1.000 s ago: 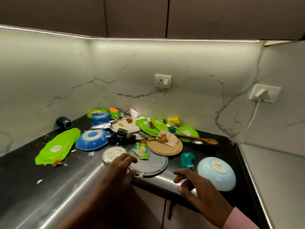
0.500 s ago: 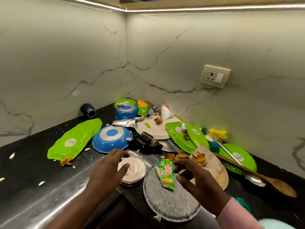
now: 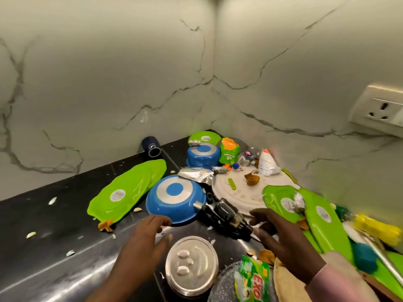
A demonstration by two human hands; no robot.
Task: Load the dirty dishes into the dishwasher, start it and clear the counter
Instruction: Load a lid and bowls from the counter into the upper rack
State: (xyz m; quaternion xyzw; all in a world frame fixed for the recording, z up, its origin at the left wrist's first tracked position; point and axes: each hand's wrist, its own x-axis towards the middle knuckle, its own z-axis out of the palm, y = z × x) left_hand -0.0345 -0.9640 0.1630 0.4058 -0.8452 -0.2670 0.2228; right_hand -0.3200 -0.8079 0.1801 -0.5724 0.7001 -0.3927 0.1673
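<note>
1. My left hand point(image 3: 142, 238) hovers with fingers apart, gripping nothing, just below the upturned blue pan point(image 3: 176, 198) at frame centre.
2. Its black handle point(image 3: 226, 215) runs lower right, toward my empty, spread right hand point(image 3: 281, 238).
3. So the right grip is nearer the handle.

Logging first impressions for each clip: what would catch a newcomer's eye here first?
The bright green leaf-shaped plates and upturned blue pan stand out on the black counter, in a heap of dirty dishes by the marble corner. In front, the left hand and right hand reach toward the pan.
</note>
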